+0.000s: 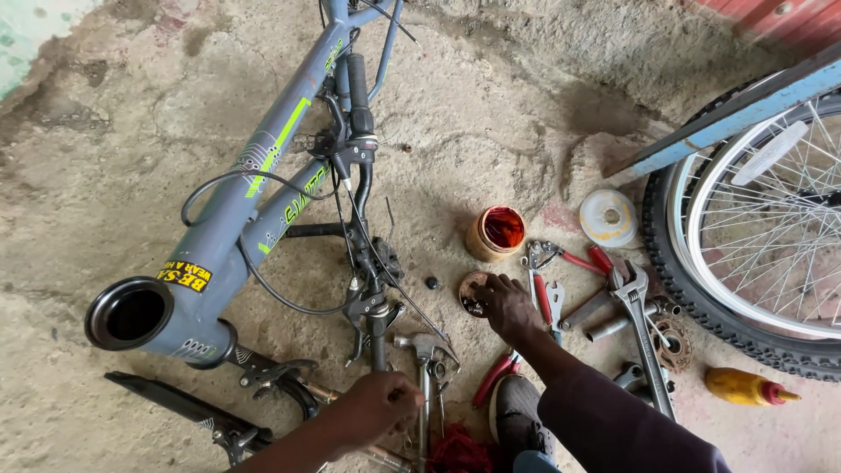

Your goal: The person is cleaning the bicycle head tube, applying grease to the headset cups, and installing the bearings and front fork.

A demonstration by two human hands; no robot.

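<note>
Closest in, the left hand (378, 405) is curled shut around the bottom end of the black handlebar (361, 188), which lies on the ground with its brake levers and thin cables tangled about it. Just beside that sits a steel hammer (424, 368) with a scuffed head, plus a wad of red rag (457, 454) and a grey shoe (517, 412). The right hand (504, 302) reaches forward, fingers spread and pressing down on a small round rusty lid (473, 293) holding dark little bits; can't tell what they are. Right of it is a pile of tools: red-handled pliers (561, 258), a chunky metal wrench (639, 324), a spanner (555, 298). A yellow squeeze bottle (746, 387) lies off to the right. Behind the lid stands a tin (496, 232) of glossy red grease, next to a white plastic cap (609, 217). The matte grey frame (232, 228) stretches away on rough, cracked concrete (105, 158), and a knobby wheel (745, 228) with shiny spokes stands far right.
</note>
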